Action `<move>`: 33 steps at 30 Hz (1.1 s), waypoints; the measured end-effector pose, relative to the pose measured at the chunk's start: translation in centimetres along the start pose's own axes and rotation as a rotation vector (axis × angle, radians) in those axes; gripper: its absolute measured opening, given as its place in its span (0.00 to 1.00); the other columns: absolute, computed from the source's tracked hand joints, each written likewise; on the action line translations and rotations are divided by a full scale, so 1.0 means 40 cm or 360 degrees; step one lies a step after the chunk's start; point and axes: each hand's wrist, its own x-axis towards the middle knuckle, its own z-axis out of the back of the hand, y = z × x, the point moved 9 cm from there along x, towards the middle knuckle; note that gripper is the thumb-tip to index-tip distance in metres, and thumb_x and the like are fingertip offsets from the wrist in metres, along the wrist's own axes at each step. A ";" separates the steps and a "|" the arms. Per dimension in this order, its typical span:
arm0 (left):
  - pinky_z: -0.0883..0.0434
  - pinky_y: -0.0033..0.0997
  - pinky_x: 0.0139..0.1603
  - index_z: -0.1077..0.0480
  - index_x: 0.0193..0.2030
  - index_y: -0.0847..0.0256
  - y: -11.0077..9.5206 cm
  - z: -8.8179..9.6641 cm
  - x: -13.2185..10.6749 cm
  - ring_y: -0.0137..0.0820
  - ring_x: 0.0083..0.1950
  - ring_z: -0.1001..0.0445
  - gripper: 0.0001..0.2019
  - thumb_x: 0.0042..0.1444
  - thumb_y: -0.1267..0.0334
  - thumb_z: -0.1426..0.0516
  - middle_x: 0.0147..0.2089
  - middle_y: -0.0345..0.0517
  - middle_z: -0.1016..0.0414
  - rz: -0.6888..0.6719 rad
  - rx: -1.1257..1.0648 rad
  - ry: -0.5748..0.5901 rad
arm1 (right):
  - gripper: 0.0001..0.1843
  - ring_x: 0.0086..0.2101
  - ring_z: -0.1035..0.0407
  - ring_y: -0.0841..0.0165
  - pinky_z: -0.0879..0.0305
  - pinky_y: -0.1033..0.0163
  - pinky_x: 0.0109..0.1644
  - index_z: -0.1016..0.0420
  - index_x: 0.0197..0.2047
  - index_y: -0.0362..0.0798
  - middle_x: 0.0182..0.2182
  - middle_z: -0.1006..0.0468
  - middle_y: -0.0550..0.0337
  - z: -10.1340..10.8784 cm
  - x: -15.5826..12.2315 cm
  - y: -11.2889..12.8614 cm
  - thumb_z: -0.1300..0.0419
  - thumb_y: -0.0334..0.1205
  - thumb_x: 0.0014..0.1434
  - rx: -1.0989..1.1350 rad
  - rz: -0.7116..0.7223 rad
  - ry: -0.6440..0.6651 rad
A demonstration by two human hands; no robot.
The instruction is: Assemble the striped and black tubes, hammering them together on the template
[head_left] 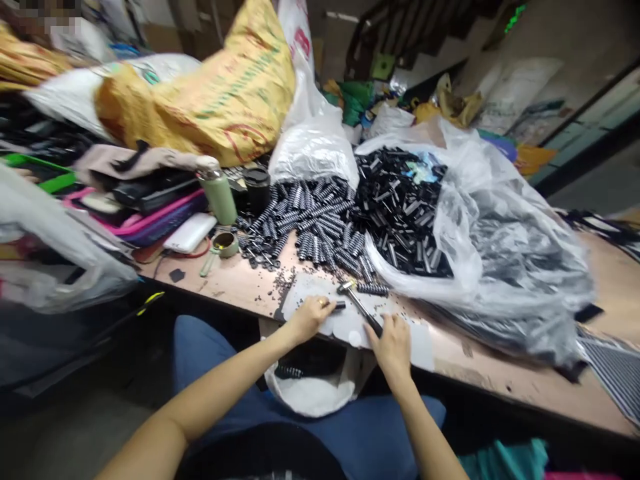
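My left hand (311, 318) is closed on a short black tube (340, 305) over a grey board (305, 293) at the table's front edge. My right hand (393, 343) wraps round the dark handle of a hammer (361, 307), whose metal head points away from me near the board's far side. Beyond the hammer head lies a black ribbed piece (373, 289). Behind the board a pile of black ribbed cylinders (320, 227) spreads out, with small dark bits scattered in front of it.
A large clear plastic bag (505, 233) of black parts (395, 200) stands at the right. Left of the pile are a green bottle (219, 193), a dark cup (257, 189), a tape roll (225, 245) and a white power bank (190, 233). A white sack (315, 403) hangs below the edge.
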 end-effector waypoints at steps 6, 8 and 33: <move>0.32 0.35 0.45 0.35 0.58 0.65 0.008 0.006 0.017 0.36 0.46 0.29 0.22 0.57 0.76 0.49 0.49 0.56 0.28 -0.0097 0.0242 0.0098 | 0.26 0.39 0.32 0.55 0.38 0.56 0.40 0.30 0.39 0.42 0.33 0.27 0.47 -0.044 0.015 -0.031 0.58 0.56 0.66 -0.0315 0.0121 0.0053; 0.34 0.37 0.47 0.36 0.59 0.64 0.003 0.011 0.012 0.36 0.47 0.29 0.22 0.58 0.75 0.50 0.49 0.56 0.28 -0.0091 0.0290 0.0114 | 0.25 0.38 0.31 0.55 0.40 0.58 0.36 0.31 0.37 0.44 0.33 0.26 0.47 -0.050 0.016 -0.023 0.59 0.54 0.67 -0.0339 0.0077 0.0179; 0.57 0.53 0.69 0.51 0.67 0.82 -0.087 -0.047 -0.028 0.52 0.72 0.55 0.39 0.59 0.49 0.53 0.68 0.72 0.48 0.0205 0.0365 0.0233 | 0.24 0.28 0.29 0.66 0.44 0.66 0.31 0.35 0.42 0.47 0.29 0.24 0.54 0.102 -0.110 0.194 0.66 0.51 0.69 0.0465 -0.0111 0.0542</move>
